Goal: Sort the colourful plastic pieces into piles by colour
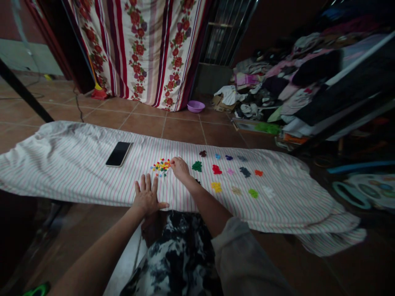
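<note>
My left hand (147,197) rests flat on the striped cloth (77,164), fingers spread, just below a loose pile of small mixed-colour pieces (161,166). At the right edge of that pile, my right hand (180,167) has thumb and fingertips pinched together; whatever is between them is too small to make out. Sorted by colour, little heaps lie to the right: dark green pieces (196,166), red pieces (217,169), yellow pieces (216,187), lime green pieces (253,193), orange pieces (258,173), white pieces (268,191) and several others. My right forearm partly covers a black heap (198,181).
A phone (118,154) lies on the cloth left of the mixed pile. Beyond the table are a floral curtain (138,53), a purple basin (196,107) and a red broom (99,93). Clothes (277,82) are heaped at the far right.
</note>
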A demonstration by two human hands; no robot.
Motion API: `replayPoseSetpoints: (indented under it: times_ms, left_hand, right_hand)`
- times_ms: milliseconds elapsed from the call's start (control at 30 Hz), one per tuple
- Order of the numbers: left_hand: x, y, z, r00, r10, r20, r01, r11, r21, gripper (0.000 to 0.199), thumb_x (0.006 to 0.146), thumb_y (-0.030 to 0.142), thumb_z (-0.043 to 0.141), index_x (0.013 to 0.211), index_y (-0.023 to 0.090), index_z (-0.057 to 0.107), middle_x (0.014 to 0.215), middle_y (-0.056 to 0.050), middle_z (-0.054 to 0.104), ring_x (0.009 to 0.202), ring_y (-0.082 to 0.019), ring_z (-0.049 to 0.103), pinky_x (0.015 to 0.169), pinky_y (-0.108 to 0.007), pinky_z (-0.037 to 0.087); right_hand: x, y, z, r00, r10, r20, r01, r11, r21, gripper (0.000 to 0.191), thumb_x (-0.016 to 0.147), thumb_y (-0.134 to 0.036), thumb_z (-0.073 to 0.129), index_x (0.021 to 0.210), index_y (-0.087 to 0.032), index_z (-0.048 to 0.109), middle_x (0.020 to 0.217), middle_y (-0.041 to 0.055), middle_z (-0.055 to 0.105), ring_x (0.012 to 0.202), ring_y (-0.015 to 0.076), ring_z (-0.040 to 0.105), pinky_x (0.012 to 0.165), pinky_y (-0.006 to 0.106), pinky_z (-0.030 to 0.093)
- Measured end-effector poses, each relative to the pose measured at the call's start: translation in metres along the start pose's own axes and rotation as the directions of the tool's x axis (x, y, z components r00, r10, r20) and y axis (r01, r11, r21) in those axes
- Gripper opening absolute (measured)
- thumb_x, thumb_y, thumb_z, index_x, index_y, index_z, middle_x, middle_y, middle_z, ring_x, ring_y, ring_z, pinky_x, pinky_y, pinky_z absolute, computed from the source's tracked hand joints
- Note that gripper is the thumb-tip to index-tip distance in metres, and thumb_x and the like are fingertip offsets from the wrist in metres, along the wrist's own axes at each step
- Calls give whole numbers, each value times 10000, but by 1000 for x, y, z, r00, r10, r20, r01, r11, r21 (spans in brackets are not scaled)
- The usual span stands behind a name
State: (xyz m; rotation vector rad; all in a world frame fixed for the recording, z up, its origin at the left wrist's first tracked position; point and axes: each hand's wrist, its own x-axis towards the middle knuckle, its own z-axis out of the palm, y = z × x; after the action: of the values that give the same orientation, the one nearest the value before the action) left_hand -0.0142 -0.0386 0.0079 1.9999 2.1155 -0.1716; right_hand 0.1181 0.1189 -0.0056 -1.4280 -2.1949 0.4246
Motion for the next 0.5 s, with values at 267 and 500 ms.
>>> replayPoseSetpoints:
  times_ms: [267,500]
  left_hand:
    - [-1,1,-2,1000,-14,2,14,1000,26,1166,653,846,373,1485,88,68,1544,-264,8,1425,-438,-44,1101,-631,63]
    - [-2,2,-3,1000,-26,-2,26,998,50,1147,658,826,382,1484,85,90,1549,-252,23,1427,-441,-26,1099,-638,80]
  right_hand:
    - [-6,16,-23,991,-2,-137,18,993,114,261,811,-106,475,954,-204,670,949,54,625,848,167,586,823,279,454]
    - [-23,79,-82,936,133,-327,-83,983,162,319,790,-134,436,986,-201,679,1012,58,674,926,184,614,884,308,465]
